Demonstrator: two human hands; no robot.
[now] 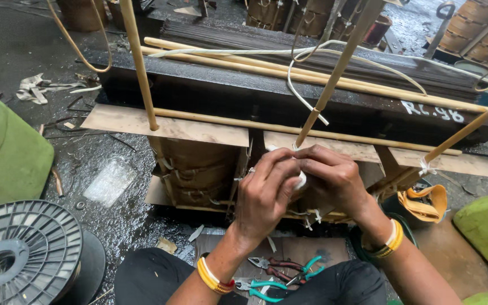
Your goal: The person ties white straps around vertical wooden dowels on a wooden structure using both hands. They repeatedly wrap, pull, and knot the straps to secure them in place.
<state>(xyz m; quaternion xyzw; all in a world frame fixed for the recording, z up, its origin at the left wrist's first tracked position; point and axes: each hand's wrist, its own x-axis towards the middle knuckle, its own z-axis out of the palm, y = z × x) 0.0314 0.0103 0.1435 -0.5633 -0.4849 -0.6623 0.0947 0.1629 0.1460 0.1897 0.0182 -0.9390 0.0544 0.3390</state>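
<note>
Head view is showing the left hand and right hand pinching a white tape roll together, fingers closed around it. Just above the fingertips, a tan sleeved rod is rising; below the wrists, pliers are lying.

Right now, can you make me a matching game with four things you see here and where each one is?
Things:
1. pliers
2. grey spool
3. white tape
4. yellow strap

Places:
A. far left, on the floor
B. between the left hand and the right hand
C. right of the hands, beside the wrapped coils
D. low down, between the person's knees

Pairs: 1-D, 2-A, 3-B, 4-C
</note>
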